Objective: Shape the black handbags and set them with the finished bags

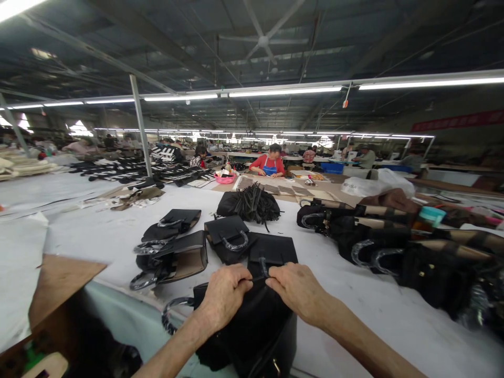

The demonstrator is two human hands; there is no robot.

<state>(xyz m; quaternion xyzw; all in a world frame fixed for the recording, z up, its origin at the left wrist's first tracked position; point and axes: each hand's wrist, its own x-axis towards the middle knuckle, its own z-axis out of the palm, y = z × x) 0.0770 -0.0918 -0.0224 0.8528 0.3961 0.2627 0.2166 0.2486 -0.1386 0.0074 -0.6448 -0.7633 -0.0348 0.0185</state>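
A black handbag (255,325) stands at the table's front edge, close to my body. My left hand (226,294) is closed in a pinch at its top, thumb against forefinger. Opposite it, my right hand (297,289) pinches the same top part. A thin dark stretch shows between the two thumbs; whether it is a loose strip or the bag's own edge, I cannot tell. Just beyond my fingers lies another black bag (277,247), its handle wrapped in clear plastic. To the left sit more black bags, one a handbag with a beige lining (189,262).
A pile of black strips (255,202) lies farther back on the white table (338,320). Finished-looking black bags (370,236) line the right side, near a jar with a teal lid (432,215). Across the table a co-worker in red (270,164) works by a pink basket (225,178).
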